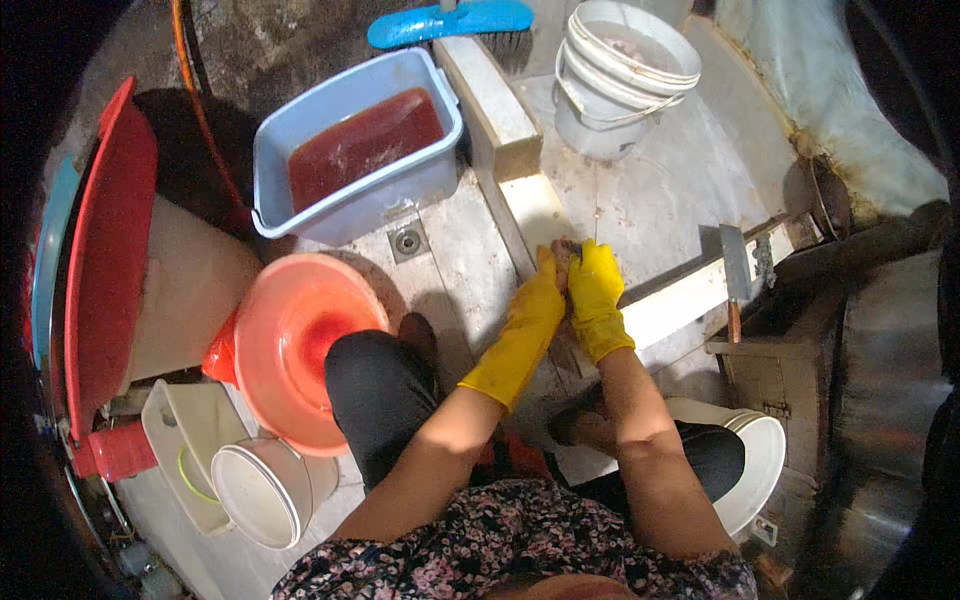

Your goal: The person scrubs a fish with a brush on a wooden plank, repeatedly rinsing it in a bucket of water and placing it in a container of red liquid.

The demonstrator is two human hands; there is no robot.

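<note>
Both hands wear yellow rubber gloves and meet in front of me, over the corner of a low ledge [534,199]. My left hand [541,289] grips a small pinkish-brown piece [561,253], possibly meat or fish. From the other side, my right hand [596,276] has its fingers closed at the same piece. A dark bit shows at its top end, too small to name. The gloves hide most of the piece. Ahead and to the right stands a white plastic bucket [600,124] with cloudy water and pale pieces inside.
A blue-grey tub [356,191] of dark red liquid stands by a floor drain [408,241]. Left of my knee leans an orange plastic basin [277,337]. A cleaver [735,266] rests upright near the right ledge. A blue broom head [450,22] lies beyond; a white pail [761,465] sits right.
</note>
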